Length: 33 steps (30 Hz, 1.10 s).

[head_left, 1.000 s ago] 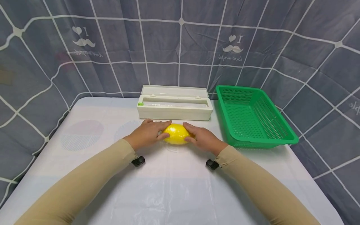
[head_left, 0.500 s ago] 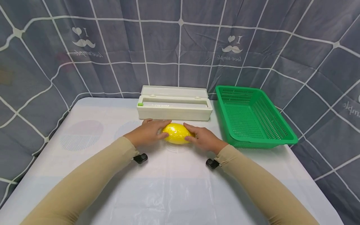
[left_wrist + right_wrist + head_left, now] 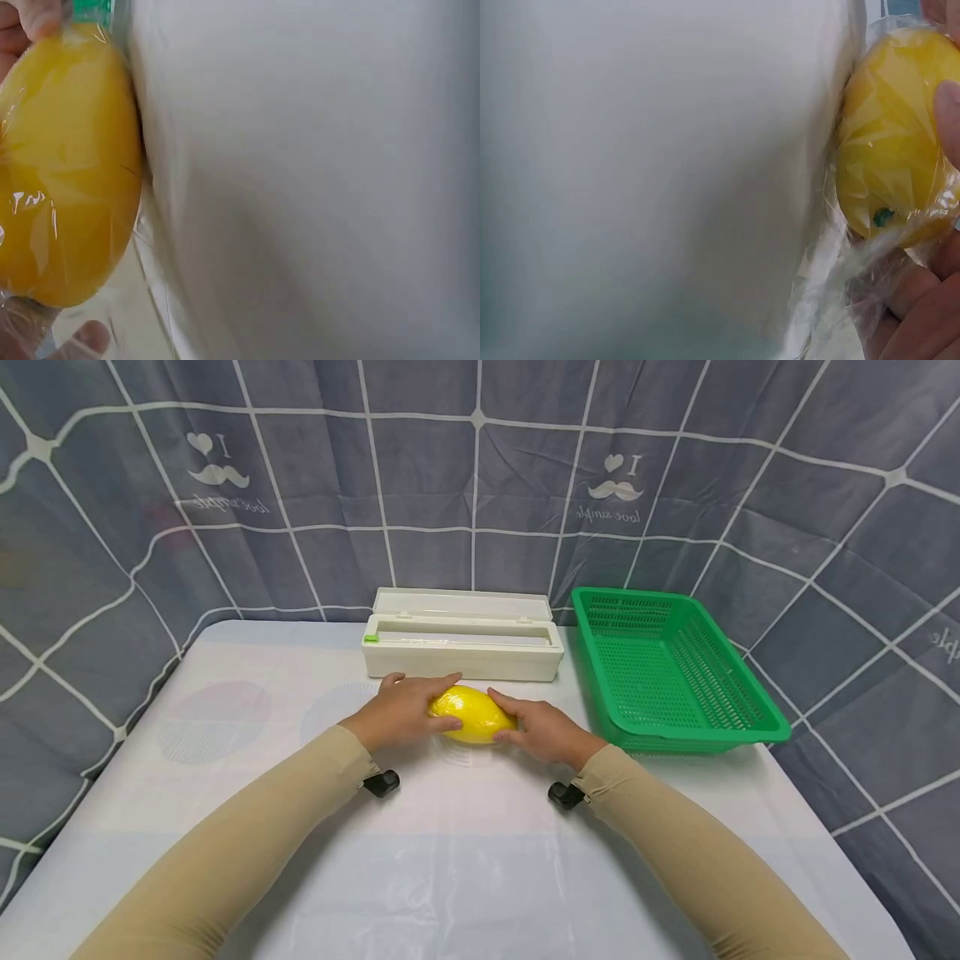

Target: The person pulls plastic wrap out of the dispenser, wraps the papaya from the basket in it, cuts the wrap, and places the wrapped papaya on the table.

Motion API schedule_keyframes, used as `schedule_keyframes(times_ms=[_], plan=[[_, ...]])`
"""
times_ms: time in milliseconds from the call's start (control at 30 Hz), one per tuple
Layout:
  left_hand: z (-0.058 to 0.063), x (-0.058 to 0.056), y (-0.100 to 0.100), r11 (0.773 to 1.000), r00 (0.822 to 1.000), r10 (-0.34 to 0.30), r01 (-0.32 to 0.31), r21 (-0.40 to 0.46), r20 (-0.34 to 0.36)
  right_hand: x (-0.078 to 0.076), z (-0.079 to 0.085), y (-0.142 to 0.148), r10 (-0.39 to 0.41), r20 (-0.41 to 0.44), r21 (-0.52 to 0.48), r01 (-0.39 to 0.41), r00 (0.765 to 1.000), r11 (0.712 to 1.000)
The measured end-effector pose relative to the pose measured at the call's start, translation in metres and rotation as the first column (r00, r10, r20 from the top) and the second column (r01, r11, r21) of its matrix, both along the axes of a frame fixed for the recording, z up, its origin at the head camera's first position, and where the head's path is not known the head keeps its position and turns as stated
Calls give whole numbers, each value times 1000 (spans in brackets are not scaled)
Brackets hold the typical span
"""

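A smooth yellow oval fruit point(image 3: 476, 714) lies between both hands in the middle of the table, in front of a white box. Clear plastic film covers it, creased and shiny in the left wrist view, with loose film gathered at its end in the right wrist view. There a small green spot point(image 3: 883, 217) shows at the fruit's end. My left hand point(image 3: 397, 714) holds the left end, thumb on the near side and fingers over the far side. On the opposite end, my right hand point(image 3: 546, 731) grips it with thumb and fingers. The fruit's underside is hidden.
Behind the fruit stands a white cling film dispenser point(image 3: 463, 667), lid raised, a film roll inside and a green slider point(image 3: 371, 638) at its left. A green plastic basket point(image 3: 697, 735) sits at the right. Grey checked curtains point(image 3: 427, 468) enclose the white-covered table point(image 3: 450, 877).
My left hand has shifted slightly right and its thumb reaches further over the fruit. The fruit has turned a little, its left end now farther back. My right hand has barely moved.
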<state>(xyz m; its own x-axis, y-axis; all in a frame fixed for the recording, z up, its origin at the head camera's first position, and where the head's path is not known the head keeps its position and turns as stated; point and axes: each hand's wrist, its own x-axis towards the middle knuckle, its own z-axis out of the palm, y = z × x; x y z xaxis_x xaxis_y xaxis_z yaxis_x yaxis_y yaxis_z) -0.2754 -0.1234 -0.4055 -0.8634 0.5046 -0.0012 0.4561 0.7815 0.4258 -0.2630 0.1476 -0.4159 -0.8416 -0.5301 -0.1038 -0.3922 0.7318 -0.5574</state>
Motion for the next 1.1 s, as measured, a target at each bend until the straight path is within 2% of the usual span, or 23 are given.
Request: schedule_keyframes(times_ms=[133,267,367,500,600,867,1100], plan=[[-1,-2,-4,999,999,32,-31,-25,41,1,0,0,-10,7,-21,10,1000,1000],[-3,-4,-7,998,999,44,-43,-46,30,2,0,-2,-18,13,-35,19,1000,999],[-3,-3,-8,998,999,36,-37,-51,-22,4,0,-3,-32,11,-34,32,999,999],[-1,2,-7,998,991,-14,7,-55,-134,8,1,-3,-48,12,-31,48,999,998],[0,5,-6,998,985,-45,38,-48,-167,10,2,-2,-49,14,-31,49,999,998],[0,4,-7,999,995,-37,36,-16,-97,12,4,-5,-77,41,-32,79,996,996],[0,5,-7,996,992,-87,87,-1,-90,23,6,-14,-122,14,-28,122,992,992]])
